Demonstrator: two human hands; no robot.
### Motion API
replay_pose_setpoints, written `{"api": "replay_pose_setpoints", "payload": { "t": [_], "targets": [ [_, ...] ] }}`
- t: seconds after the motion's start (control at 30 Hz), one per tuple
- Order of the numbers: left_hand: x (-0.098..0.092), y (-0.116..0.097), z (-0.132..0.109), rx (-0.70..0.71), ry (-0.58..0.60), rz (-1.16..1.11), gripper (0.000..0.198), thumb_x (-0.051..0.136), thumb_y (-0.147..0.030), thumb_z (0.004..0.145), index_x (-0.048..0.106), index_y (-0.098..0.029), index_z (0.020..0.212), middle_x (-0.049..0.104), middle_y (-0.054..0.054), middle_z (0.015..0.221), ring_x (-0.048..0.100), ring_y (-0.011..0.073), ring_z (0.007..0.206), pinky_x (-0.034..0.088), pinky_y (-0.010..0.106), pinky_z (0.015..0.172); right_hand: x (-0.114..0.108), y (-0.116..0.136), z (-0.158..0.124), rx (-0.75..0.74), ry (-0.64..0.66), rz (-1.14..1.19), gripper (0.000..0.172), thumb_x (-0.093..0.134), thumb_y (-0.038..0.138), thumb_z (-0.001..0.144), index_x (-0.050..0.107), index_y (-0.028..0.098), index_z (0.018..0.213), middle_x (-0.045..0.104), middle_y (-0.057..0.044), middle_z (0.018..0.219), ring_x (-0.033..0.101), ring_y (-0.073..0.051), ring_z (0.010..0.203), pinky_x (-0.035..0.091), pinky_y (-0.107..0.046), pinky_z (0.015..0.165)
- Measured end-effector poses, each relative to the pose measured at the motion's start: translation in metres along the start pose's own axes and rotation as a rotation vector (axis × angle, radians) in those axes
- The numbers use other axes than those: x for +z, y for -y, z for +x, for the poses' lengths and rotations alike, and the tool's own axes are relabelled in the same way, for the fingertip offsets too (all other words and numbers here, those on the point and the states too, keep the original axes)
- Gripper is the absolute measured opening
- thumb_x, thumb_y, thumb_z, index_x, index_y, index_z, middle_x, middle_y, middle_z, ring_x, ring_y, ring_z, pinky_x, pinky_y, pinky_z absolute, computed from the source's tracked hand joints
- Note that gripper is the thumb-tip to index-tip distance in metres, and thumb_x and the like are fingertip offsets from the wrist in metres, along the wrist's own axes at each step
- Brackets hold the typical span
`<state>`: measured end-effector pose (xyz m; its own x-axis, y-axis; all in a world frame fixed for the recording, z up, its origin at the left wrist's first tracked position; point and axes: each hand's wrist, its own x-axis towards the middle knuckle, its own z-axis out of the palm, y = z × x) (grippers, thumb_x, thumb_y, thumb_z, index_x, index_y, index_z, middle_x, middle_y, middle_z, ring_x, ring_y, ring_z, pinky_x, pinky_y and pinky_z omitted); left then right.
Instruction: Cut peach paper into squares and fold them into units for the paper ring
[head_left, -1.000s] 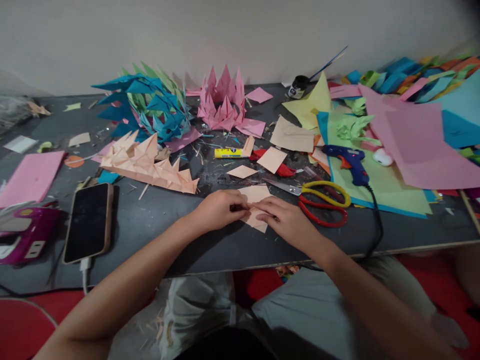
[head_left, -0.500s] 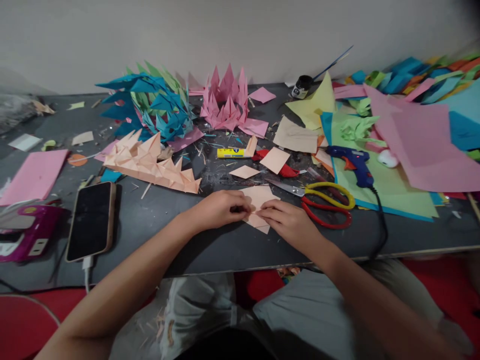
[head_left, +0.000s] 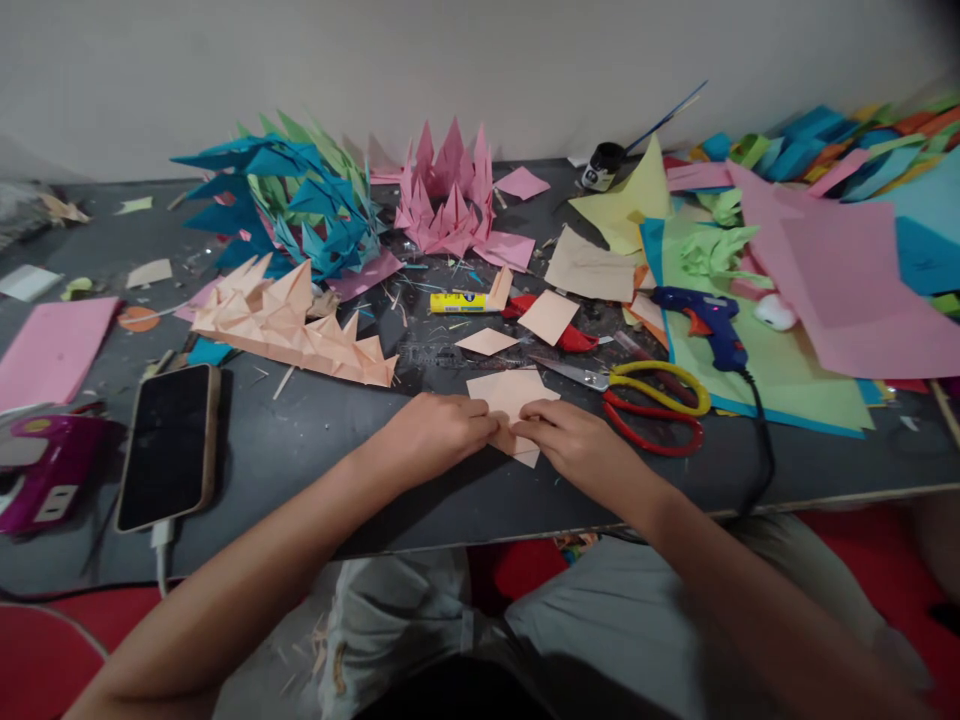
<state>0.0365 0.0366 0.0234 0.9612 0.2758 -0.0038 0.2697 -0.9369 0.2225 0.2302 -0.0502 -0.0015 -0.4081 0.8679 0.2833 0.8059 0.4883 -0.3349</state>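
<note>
Near the table's front edge, my left hand (head_left: 442,432) and my right hand (head_left: 574,440) face each other, fingers closed on a small folded peach paper (head_left: 505,436). Flat peach sheets (head_left: 514,391) lie beneath it. Just beyond are a peach diamond (head_left: 487,342) and a peach square (head_left: 549,317). A yellow glue stick (head_left: 457,302) lies farther back. Scissors with red and yellow handles (head_left: 652,400) rest to the right of my right hand. A spiky peach folded strip (head_left: 292,325) is at the left.
A phone (head_left: 166,445) and a purple device (head_left: 52,475) sit at the left. Blue-green (head_left: 322,215) and pink spiky paper pieces (head_left: 446,200) stand at the back. At the right are a blue glue gun (head_left: 709,322), its cord and large pink paper (head_left: 832,270).
My left hand's fingers have closed in on the small peach paper, and more of the sheet behind them shows. The view has shifted slightly, moving things at the left outward.
</note>
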Motion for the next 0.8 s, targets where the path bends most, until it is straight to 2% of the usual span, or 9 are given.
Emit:
{"api": "replay_pose_setpoints", "payload": {
  "t": [0.13, 0.23, 0.3, 0.4, 0.47, 0.57, 0.7, 0.8],
  "targets": [
    [-0.001, -0.013, -0.004, -0.133, 0.014, 0.117, 0.02, 0.046, -0.021, 0.085, 0.065, -0.017, 0.08, 0.066, 0.004, 0.068, 0.062, 0.0182, 0.06, 0.036, 0.025, 0.048, 0.001, -0.001, -0.002, 0.003, 0.041, -0.009, 0.032, 0.039, 0.004, 0.084, 0.063, 0.016, 0.101, 0.06, -0.01, 0.098, 0.057, -0.018, 0.086, 0.05, -0.031, 0.078],
    [-0.004, -0.017, -0.004, -0.258, 0.053, 0.138, 0.023, 0.048, -0.029, 0.083, 0.069, -0.022, 0.076, 0.066, 0.004, 0.059, 0.059, 0.0191, 0.049, 0.029, 0.025, 0.042, 0.001, 0.001, -0.002, 0.025, 0.096, -0.047, 0.038, 0.039, 0.004, 0.083, 0.061, 0.018, 0.111, 0.059, -0.01, 0.099, 0.056, -0.019, 0.086, 0.05, -0.029, 0.072],
    [-0.007, -0.018, -0.004, -0.299, 0.066, 0.122, 0.022, 0.05, -0.032, 0.08, 0.07, -0.025, 0.078, 0.066, 0.005, 0.057, 0.059, 0.0197, 0.047, 0.025, 0.024, 0.041, -0.001, 0.004, -0.002, 0.08, 0.106, -0.089, 0.038, 0.042, 0.008, 0.083, 0.061, 0.022, 0.112, 0.058, -0.009, 0.093, 0.055, -0.018, 0.08, 0.048, -0.027, 0.064],
    [-0.008, -0.016, -0.004, -0.326, 0.06, 0.078, 0.02, 0.052, -0.036, 0.079, 0.07, -0.032, 0.087, 0.066, 0.004, 0.057, 0.059, 0.0196, 0.048, 0.022, 0.024, 0.041, -0.007, 0.005, -0.004, 0.198, 0.073, -0.132, 0.029, 0.047, 0.021, 0.083, 0.066, 0.026, 0.105, 0.054, -0.005, 0.077, 0.053, -0.016, 0.067, 0.042, -0.024, 0.051],
    [-0.007, -0.012, -0.004, -0.319, 0.052, 0.042, 0.02, 0.054, -0.04, 0.078, 0.069, -0.035, 0.091, 0.067, 0.002, 0.06, 0.059, 0.0185, 0.049, 0.023, 0.023, 0.042, -0.012, 0.002, -0.006, 0.247, 0.065, -0.13, 0.026, 0.048, 0.027, 0.084, 0.069, 0.025, 0.098, 0.052, -0.004, 0.071, 0.051, -0.014, 0.06, 0.039, -0.024, 0.049],
    [-0.004, -0.007, -0.003, -0.248, 0.02, -0.026, 0.018, 0.055, -0.039, 0.08, 0.069, -0.032, 0.089, 0.068, 0.001, 0.064, 0.06, 0.0158, 0.053, 0.026, 0.022, 0.044, -0.015, -0.004, -0.007, 0.248, 0.067, -0.083, 0.026, 0.048, 0.033, 0.085, 0.069, 0.024, 0.097, 0.055, -0.003, 0.074, 0.054, -0.013, 0.062, 0.043, -0.024, 0.054],
    [0.001, -0.007, 0.002, -0.114, -0.066, -0.013, 0.019, 0.053, -0.032, 0.082, 0.067, -0.02, 0.08, 0.067, 0.002, 0.066, 0.061, 0.015, 0.059, 0.033, 0.022, 0.048, -0.011, -0.006, -0.006, 0.089, -0.025, -0.068, 0.032, 0.053, 0.042, 0.082, 0.066, 0.017, 0.098, 0.059, -0.009, 0.086, 0.058, -0.019, 0.079, 0.047, -0.03, 0.069],
    [0.005, -0.014, 0.004, -0.067, -0.118, 0.037, 0.028, 0.045, -0.031, 0.087, 0.063, -0.015, 0.073, 0.066, 0.003, 0.065, 0.061, 0.0146, 0.058, 0.037, 0.023, 0.05, -0.009, -0.003, -0.004, -0.057, -0.027, -0.106, 0.024, 0.047, 0.031, 0.087, 0.066, 0.017, 0.093, 0.063, -0.009, 0.087, 0.058, -0.019, 0.081, 0.046, -0.032, 0.071]
  ]
}}
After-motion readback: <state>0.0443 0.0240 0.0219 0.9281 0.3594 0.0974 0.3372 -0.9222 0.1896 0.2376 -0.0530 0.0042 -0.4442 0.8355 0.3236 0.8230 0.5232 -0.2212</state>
